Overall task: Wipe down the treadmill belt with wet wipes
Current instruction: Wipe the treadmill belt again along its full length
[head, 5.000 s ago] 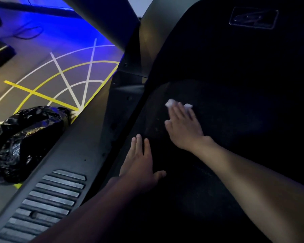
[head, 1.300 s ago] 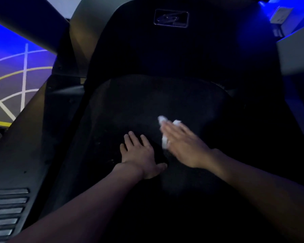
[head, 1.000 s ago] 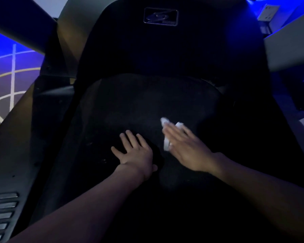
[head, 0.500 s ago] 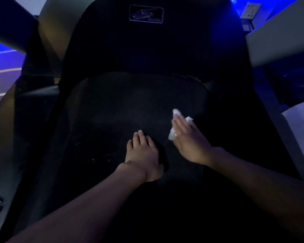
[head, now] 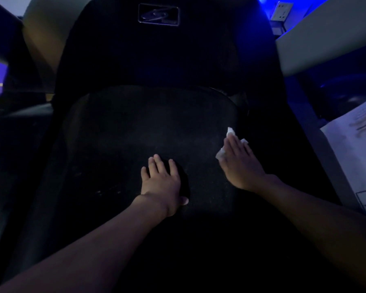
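Note:
The black treadmill belt fills the middle of the view, dusty and dimly lit. My right hand lies flat near the belt's right edge, its straight fingers pressing a white wet wipe onto the belt; bits of the wipe show past the fingertips and beside the thumb. My left hand rests flat on the belt's middle, fingers straight, holding nothing.
The black motor cover with a logo plate rises beyond the belt. A grey side rail runs along the right, with white printed paper beside it. A pale upright crosses the top right.
My right hand has slid the wipe rightwards across the belt, away from my left hand. The left hand has stayed planted; the view has swung to the right.

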Available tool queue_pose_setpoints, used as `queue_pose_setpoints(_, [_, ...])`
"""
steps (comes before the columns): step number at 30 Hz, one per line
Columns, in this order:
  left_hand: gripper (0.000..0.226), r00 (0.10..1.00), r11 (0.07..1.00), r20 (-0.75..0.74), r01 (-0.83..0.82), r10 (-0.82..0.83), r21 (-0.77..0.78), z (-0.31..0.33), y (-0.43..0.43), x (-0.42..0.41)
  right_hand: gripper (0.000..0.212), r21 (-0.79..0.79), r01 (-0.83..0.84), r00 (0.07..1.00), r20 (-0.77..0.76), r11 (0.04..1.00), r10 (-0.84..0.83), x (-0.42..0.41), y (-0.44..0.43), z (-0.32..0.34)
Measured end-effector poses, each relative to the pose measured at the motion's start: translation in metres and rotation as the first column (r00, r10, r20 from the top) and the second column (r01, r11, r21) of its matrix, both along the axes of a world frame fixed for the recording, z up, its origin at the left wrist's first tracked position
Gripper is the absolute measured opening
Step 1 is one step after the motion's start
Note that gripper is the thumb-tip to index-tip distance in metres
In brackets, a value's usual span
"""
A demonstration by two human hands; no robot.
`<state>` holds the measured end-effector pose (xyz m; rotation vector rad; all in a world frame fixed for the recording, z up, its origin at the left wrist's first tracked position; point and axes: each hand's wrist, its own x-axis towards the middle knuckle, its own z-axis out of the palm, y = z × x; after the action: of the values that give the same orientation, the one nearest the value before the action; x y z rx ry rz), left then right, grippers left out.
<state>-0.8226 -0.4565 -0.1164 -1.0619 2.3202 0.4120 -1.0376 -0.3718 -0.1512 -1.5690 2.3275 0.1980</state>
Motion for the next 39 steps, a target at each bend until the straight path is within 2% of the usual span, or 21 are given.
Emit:
queue_pose_setpoints(3, [0.112, 1.000, 1.000, -0.002, -0.003, 0.003, 0.003, 0.002, 0.000, -0.001, 0.067, -0.005, -0.075, 0.994, 0.082, 0.997, 0.075, 0.012, 0.013, 0.007])
queue_pose_setpoints(5, [0.111, 1.000, 1.000, -0.007, -0.005, 0.005, 0.004, 0.003, 0.000, -0.001, 0.052, -0.088, -0.110, 0.991, 0.069, 0.990, 0.116, 0.009, 0.020, 0.012])
queue_pose_setpoints(6, [0.111, 1.000, 1.000, -0.003, -0.006, 0.006, 0.004, 0.003, 0.000, -0.001, 0.042, -0.144, -0.059, 0.994, 0.088, 0.988, 0.072, 0.004, 0.019, 0.011])
queue_pose_setpoints(8, [0.109, 1.000, 1.000, 0.009, -0.012, 0.012, 0.010, 0.003, 0.002, -0.002, 0.028, -0.246, 0.167, 0.971, 0.209, 0.955, -0.116, -0.002, 0.011, 0.009])
queue_pose_setpoints(9, [0.108, 1.000, 1.000, 0.010, -0.019, 0.018, 0.020, 0.003, 0.004, -0.003, 0.031, -0.271, 0.235, 0.955, 0.245, 0.933, -0.170, 0.000, 0.008, 0.006])
queue_pose_setpoints(10, [0.105, 1.000, 0.999, 0.005, -0.021, 0.021, 0.030, 0.004, 0.007, -0.005, 0.045, -0.279, 0.266, 0.946, 0.259, 0.923, -0.194, 0.004, 0.008, 0.000])
queue_pose_setpoints(12, [0.099, 1.000, 0.999, -0.020, -0.007, 0.008, 0.049, 0.003, 0.014, -0.007, 0.076, -0.320, 0.173, 0.975, 0.186, 0.931, -0.117, 0.014, 0.017, -0.015])
queue_pose_setpoints(13, [0.098, 0.999, 0.998, -0.033, 0.002, 0.000, 0.065, 0.002, 0.018, -0.007, 0.083, -0.357, 0.100, 0.989, 0.139, 0.929, -0.053, 0.017, 0.024, -0.019])
queue_pose_setpoints(16, [0.109, 0.999, 0.995, -0.042, 0.007, -0.003, 0.097, -0.003, 0.030, -0.008, 0.081, -0.332, 0.026, 0.991, 0.134, 0.943, 0.020, 0.013, 0.037, -0.020])
queue_pose_setpoints(20, [0.116, 0.999, 0.996, -0.040, -0.007, 0.011, 0.093, -0.006, 0.032, -0.008, 0.082, -0.361, 0.243, 0.969, 0.121, 0.900, -0.213, 0.026, 0.017, -0.022])
queue_pose_setpoints(21, [0.115, 0.999, 0.996, -0.047, -0.007, 0.011, 0.084, -0.007, 0.032, -0.008, 0.081, -0.376, 0.197, 0.979, 0.120, 0.905, -0.164, 0.036, 0.016, -0.021])
queue_pose_setpoints(24, [0.113, 0.998, 0.999, -0.068, -0.003, 0.006, 0.044, -0.009, 0.033, -0.004, 0.086, -0.371, -0.111, 0.965, 0.183, 0.922, 0.189, 0.053, 0.028, -0.019])
queue_pose_setpoints(25, [0.113, 0.997, 0.999, -0.074, -0.004, 0.007, 0.041, -0.009, 0.033, -0.002, 0.087, -0.383, -0.120, 0.956, 0.204, 0.916, 0.210, 0.045, 0.030, -0.018])
queue_pose_setpoints(29, [0.113, 0.996, 0.999, -0.093, 0.000, 0.003, 0.033, -0.009, 0.032, 0.001, 0.086, -0.394, 0.132, 0.985, 0.157, 0.910, -0.075, 0.034, 0.014, -0.021])
queue_pose_setpoints(30, [0.113, 0.995, 0.999, -0.104, -0.005, 0.009, 0.037, -0.010, 0.032, 0.001, 0.085, -0.394, 0.101, 0.987, 0.156, 0.914, -0.041, 0.042, 0.014, -0.021])
queue_pose_setpoints(33, [0.115, 0.983, 0.997, -0.179, -0.032, 0.043, 0.067, -0.009, 0.024, 0.007, 0.078, -0.372, -0.169, 0.949, 0.188, 0.913, 0.252, 0.052, 0.029, -0.017])
queue_pose_setpoints(34, [0.116, 0.977, 0.996, -0.208, -0.039, 0.054, 0.077, -0.009, 0.020, 0.010, 0.078, -0.385, -0.185, 0.936, 0.210, 0.904, 0.281, 0.045, 0.030, -0.016])
queue_pose_setpoints(35, [0.118, 0.972, 0.996, -0.226, -0.049, 0.066, 0.079, -0.008, 0.016, 0.014, 0.079, -0.402, -0.137, 0.944, 0.222, 0.905, 0.242, 0.036, 0.026, -0.016])
queue_pose_setpoints(37, [0.119, 0.971, 0.991, -0.204, -0.115, 0.125, 0.060, -0.006, 0.011, 0.020, 0.081, -0.394, 0.050, 0.977, 0.211, 0.918, 0.038, 0.032, 0.015, -0.019])
queue_pose_setpoints(38, [0.118, 0.970, 0.984, -0.163, -0.172, 0.178, 0.055, -0.004, 0.011, 0.021, 0.082, -0.387, 0.093, 0.982, 0.188, 0.918, -0.020, 0.039, 0.011, -0.020])
queue_pose_setpoints(39, [0.116, 0.966, 0.973, -0.123, -0.224, 0.229, 0.058, -0.002, 0.012, 0.022, 0.083, -0.389, 0.063, 0.984, 0.178, 0.919, 0.008, 0.050, 0.010, -0.020])
